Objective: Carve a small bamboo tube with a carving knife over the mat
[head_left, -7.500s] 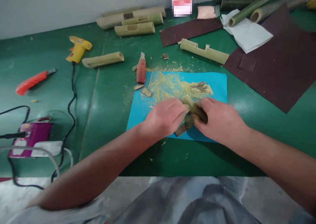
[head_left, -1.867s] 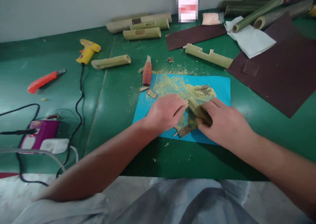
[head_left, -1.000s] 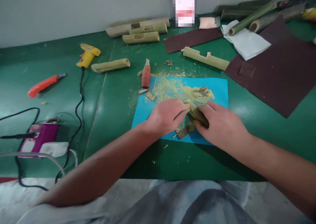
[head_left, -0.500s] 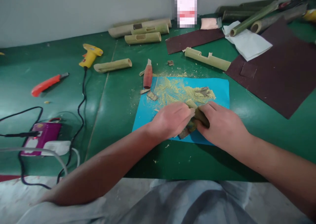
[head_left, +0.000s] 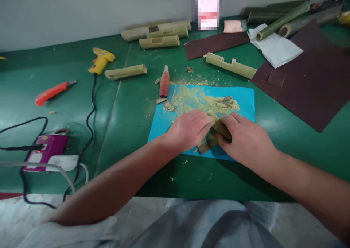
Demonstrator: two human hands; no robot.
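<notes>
My right hand (head_left: 244,136) is closed around a short piece of bamboo tube (head_left: 222,127), its hollow end pointing toward me. Against the tube's far left end, my left hand (head_left: 190,127) is closed with fingertips pinched together; what they hold, if anything, is hidden. Under both hands lies a blue sheet (head_left: 244,95), strewn with yellowish bamboo dust (head_left: 191,98). Dark bamboo scraps (head_left: 204,147) rest on the sheet just below the tube. A chisel with a reddish wooden handle (head_left: 164,84) lies at the sheet's upper left corner.
A notched bamboo tube (head_left: 232,66) lies beyond the sheet, near dark brown sandpaper sheets (head_left: 308,84). To the left are a yellow glue gun (head_left: 100,61), a red utility knife (head_left: 51,93) and a purple power box (head_left: 51,149) with cables. More bamboo tubes (head_left: 159,42) line the wall.
My left hand has shifted slightly up and left along the tube's end, uncovering more of the scraps below. My right hand keeps its hold on the bamboo.
</notes>
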